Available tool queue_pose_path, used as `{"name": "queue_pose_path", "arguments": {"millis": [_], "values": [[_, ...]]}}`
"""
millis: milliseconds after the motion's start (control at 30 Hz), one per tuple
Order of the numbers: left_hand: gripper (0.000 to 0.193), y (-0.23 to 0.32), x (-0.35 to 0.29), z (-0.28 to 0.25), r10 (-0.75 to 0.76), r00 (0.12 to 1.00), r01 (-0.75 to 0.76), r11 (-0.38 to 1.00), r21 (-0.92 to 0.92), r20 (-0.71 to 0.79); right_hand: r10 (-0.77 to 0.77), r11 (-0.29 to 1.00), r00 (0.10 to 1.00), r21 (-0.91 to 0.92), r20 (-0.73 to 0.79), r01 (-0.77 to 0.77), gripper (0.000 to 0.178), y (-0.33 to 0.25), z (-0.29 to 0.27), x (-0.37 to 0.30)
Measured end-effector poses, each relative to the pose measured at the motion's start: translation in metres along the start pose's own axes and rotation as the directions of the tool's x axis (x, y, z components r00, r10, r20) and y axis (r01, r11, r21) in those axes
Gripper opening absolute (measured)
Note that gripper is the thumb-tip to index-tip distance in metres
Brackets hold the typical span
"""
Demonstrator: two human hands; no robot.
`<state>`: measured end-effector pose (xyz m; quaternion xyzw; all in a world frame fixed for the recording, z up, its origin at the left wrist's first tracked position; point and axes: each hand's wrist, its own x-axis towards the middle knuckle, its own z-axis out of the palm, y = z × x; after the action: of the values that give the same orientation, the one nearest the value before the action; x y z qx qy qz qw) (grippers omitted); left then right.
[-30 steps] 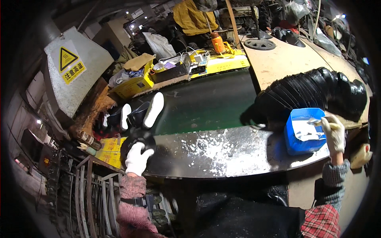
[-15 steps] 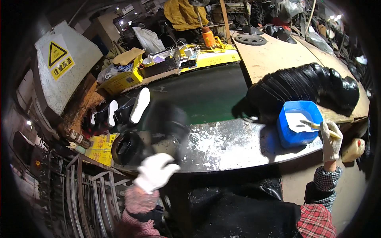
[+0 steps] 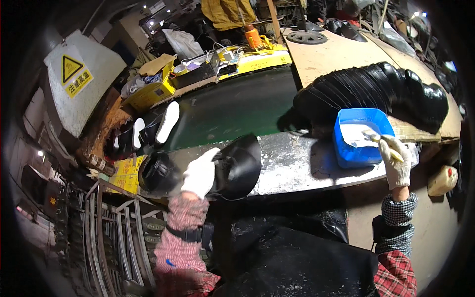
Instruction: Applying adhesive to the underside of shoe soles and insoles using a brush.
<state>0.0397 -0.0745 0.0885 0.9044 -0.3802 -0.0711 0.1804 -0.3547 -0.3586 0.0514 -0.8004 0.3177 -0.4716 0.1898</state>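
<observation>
My left hand (image 3: 200,173), in a white glove, is closed on a black shoe (image 3: 243,166) at the bench's front edge. The shoe is tilted, and the glove covers part of it. A second black shoe (image 3: 159,174) stands just left of that hand. My right hand (image 3: 395,163), also gloved, grips a brush (image 3: 388,147) by its handle. The bristle end reaches over a blue tub (image 3: 346,148) with white paste-like stuff (image 3: 354,132) inside. Whether the bristles touch the white stuff, I cannot tell.
Behind the bench runs a dark green belt (image 3: 227,109). White-soled shoes (image 3: 168,121) stand at its left end, near a pale metal hood (image 3: 84,89). A long row of black shoe parts (image 3: 356,89) lies behind the tub. A metal rack (image 3: 118,242) stands at lower left.
My left hand has moved up and closed on the black shoe, which was a blur before and now shows clearly. The right hand still holds the brush at the tub. The whole view has shifted slightly.
</observation>
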Motion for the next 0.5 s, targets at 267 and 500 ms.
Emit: {"name": "queue_pose_path", "arguments": {"millis": [267,500], "values": [[0.018,-0.012,-0.103,0.108,-0.241,0.966,0.104,0.013,-0.995,0.097,-0.042,0.954,0.996,0.301,0.082,0.016,0.021,-0.093,0.033,-0.014],[0.019,-0.013,-0.104,0.109,-0.137,0.977,0.211,0.6,-0.771,0.161,-0.45,0.721,0.827,0.684,0.337,0.114,0.03,-0.151,0.16,0.016]]}}
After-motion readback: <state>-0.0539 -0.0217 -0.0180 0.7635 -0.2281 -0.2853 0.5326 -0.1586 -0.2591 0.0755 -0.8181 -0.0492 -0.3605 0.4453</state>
